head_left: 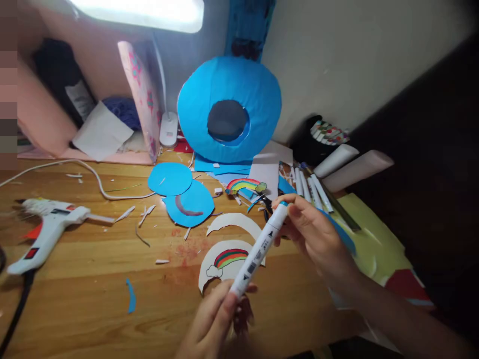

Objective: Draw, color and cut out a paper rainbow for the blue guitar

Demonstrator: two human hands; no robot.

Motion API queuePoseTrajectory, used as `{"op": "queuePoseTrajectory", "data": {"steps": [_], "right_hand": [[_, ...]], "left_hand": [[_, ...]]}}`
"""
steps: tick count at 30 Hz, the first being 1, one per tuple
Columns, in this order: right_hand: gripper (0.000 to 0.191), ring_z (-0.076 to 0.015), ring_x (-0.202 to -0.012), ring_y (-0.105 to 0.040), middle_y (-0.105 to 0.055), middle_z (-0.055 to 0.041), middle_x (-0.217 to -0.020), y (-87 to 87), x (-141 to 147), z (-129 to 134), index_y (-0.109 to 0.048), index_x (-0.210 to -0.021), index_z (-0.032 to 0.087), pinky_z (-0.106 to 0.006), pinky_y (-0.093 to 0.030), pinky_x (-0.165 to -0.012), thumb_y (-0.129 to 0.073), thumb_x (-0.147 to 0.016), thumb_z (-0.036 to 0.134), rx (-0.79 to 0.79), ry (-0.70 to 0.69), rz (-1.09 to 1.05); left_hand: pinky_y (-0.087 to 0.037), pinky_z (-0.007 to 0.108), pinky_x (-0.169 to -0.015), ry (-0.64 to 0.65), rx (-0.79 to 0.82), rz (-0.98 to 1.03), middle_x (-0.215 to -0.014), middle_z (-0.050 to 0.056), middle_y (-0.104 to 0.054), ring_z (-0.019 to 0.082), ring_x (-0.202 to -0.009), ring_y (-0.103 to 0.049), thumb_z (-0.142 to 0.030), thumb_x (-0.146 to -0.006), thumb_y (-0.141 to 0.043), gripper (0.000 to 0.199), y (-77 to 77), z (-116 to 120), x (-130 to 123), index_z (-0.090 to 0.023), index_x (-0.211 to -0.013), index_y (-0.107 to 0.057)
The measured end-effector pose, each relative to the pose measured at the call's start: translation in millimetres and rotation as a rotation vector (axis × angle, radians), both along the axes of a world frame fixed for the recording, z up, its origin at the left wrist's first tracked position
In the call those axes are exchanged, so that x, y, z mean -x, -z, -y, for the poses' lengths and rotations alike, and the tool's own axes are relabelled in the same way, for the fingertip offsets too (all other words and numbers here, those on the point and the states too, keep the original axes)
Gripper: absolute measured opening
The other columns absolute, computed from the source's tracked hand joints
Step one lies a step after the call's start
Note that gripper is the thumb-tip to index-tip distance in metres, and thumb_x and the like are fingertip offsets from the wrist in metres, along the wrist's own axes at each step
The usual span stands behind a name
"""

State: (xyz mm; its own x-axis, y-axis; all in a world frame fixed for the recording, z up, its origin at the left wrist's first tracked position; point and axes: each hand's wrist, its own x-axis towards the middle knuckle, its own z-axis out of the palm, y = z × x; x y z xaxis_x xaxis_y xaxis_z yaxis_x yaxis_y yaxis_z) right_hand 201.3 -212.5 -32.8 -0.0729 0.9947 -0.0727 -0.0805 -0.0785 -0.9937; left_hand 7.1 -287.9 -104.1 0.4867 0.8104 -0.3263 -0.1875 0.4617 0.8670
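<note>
A white marker (pixel 258 252) with a blue-tipped cap is held slantwise between both hands. My left hand (pixel 215 319) grips its lower end. At the upper end, the fingers of my right hand (pixel 314 229) pinch the cap. Below the marker on the table lies a white paper piece (pixel 206 257) with a drawn rainbow and cloud, partly hidden by the marker and my left hand. A curved white paper strip (pixel 234 218) lies just beyond it. Farther back is a cut-out rainbow (pixel 245 185) in red, yellow and green.
A glue gun (pixel 52 227) lies at the left on the wooden table (pixel 93 309). A big blue paper ring (pixel 194 109) stands at the back, with blue paper discs (pixel 170 178) before it. Several markers (pixel 312 187) and a black marker holder (pixel 312 142) are at the right. Paper scraps are scattered around.
</note>
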Motion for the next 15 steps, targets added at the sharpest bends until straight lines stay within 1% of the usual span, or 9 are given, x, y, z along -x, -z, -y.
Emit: {"op": "queuePoseTrajectory", "data": {"steps": [3, 4, 6, 8, 10, 12, 13, 14, 15], "right_hand": [[0.022, -0.0093, -0.058, -0.046, -0.045, 0.0037, -0.073, 8.2, 6.4, 8.0, -0.053, -0.086, 0.023, -0.021, -0.042, -0.051, -0.054, -0.088, 0.045, -0.007, -0.031, -0.041], [0.024, -0.0085, -0.056, -0.04, -0.042, 0.0045, -0.071, 11.8, 8.6, 11.6, -0.05, -0.081, 0.023, -0.02, -0.037, -0.049, -0.056, -0.086, 0.046, -0.001, -0.114, -0.047], [0.03, -0.0077, -0.054, -0.032, -0.038, 0.0056, -0.066, 17.9, 14.1, 20.0, -0.045, -0.075, 0.021, -0.019, -0.028, -0.046, -0.06, -0.081, 0.046, 0.084, -0.401, -0.015], [0.029, -0.0076, -0.053, -0.031, -0.039, 0.0055, -0.063, 20.4, 20.9, 30.5, -0.045, -0.075, 0.02, -0.019, -0.023, -0.045, -0.059, -0.082, 0.044, 0.204, -0.651, 0.063], [0.026, -0.0085, -0.055, -0.038, -0.044, 0.0037, -0.065, 18.4, 26.7, 43.3, -0.047, -0.076, 0.02, -0.019, -0.027, -0.045, -0.055, -0.085, 0.043, 0.247, -0.741, 0.155], [0.025, -0.0102, -0.054, -0.045, -0.05, 0.0018, -0.066, 13.6, 27.6, 56.5, -0.051, -0.078, 0.021, -0.021, -0.031, -0.045, -0.051, -0.087, 0.045, 0.174, -0.69, 0.269], [0.027, -0.0113, -0.052, -0.046, -0.052, 0.0013, -0.064, 10.9, 24.9, 61.5, -0.055, -0.079, 0.022, -0.022, -0.031, -0.043, -0.051, -0.086, 0.048, 0.102, -0.595, 0.361], [0.03, -0.0126, -0.049, -0.047, -0.053, 0.0007, -0.061, 8.3, 19.7, 64.4, -0.057, -0.081, 0.024, -0.024, -0.03, -0.04, -0.05, -0.085, 0.053, 0.016, -0.45, 0.465], [0.032, -0.014, -0.046, -0.046, -0.053, 0.0, -0.06, 6.3, 12.3, 64.5, -0.06, -0.083, 0.026, -0.026, -0.03, -0.038, -0.051, -0.083, 0.057, -0.079, -0.269, 0.566]], "left_hand": [[-0.041, 0.022, -0.064, 0.057, -0.156, -0.106, -0.068, 0.001, -0.052, 0.013, -0.066, -0.051, -0.059, -0.091, -0.036, 0.05, 0.0, 5.7, 1.4, -0.018, -0.088, -0.065], [-0.04, 0.022, -0.062, 0.074, -0.24, -0.133, -0.068, 0.001, -0.052, 0.013, -0.066, -0.051, -0.058, -0.092, -0.035, 0.05, 1.4, 7.0, 1.6, -0.018, -0.085, -0.063], [-0.04, 0.021, -0.059, 0.102, -0.411, -0.151, -0.071, 0.001, -0.056, 0.013, -0.067, -0.053, -0.057, -0.093, -0.033, 0.049, 4.6, 8.0, 0.0, -0.018, -0.084, -0.06], [-0.043, 0.02, -0.058, 0.108, -0.584, -0.161, -0.075, 0.003, -0.061, 0.013, -0.066, -0.056, -0.056, -0.094, -0.027, 0.05, 7.6, 8.3, -4.2, -0.018, -0.083, -0.058], [-0.046, 0.021, -0.059, 0.132, -0.74, -0.221, -0.075, 0.005, -0.065, 0.014, -0.066, -0.06, -0.055, -0.096, -0.015, 0.058, 11.8, 10.9, -8.3, -0.018, -0.083, -0.058], [-0.046, 0.022, -0.051, 0.148, -0.883, -0.347, -0.067, 0.005, -0.067, 0.015, -0.058, -0.061, -0.057, -0.094, -0.004, 0.07, 19.1, 18.8, -7.1, -0.019, -0.078, -0.061], [-0.042, 0.022, -0.042, 0.142, -0.951, -0.404, -0.058, 0.003, -0.064, 0.015, -0.048, -0.056, -0.059, -0.092, -0.001, 0.074, 23.7, 24.9, -2.9, -0.02, -0.072, -0.061], [-0.037, 0.023, -0.037, 0.11, -0.975, -0.481, -0.051, 0.001, -0.061, 0.014, -0.04, -0.051, -0.062, -0.091, 0.0, 0.077, 28.7, 31.9, 4.0, -0.022, -0.068, -0.061], [-0.04, 0.022, -0.039, 0.131, -0.954, -0.557, -0.052, 0.0, -0.061, 0.014, -0.042, -0.052, -0.056, -0.094, -0.007, 0.07, 33.3, 39.2, 13.4, -0.022, -0.07, -0.063]]}}
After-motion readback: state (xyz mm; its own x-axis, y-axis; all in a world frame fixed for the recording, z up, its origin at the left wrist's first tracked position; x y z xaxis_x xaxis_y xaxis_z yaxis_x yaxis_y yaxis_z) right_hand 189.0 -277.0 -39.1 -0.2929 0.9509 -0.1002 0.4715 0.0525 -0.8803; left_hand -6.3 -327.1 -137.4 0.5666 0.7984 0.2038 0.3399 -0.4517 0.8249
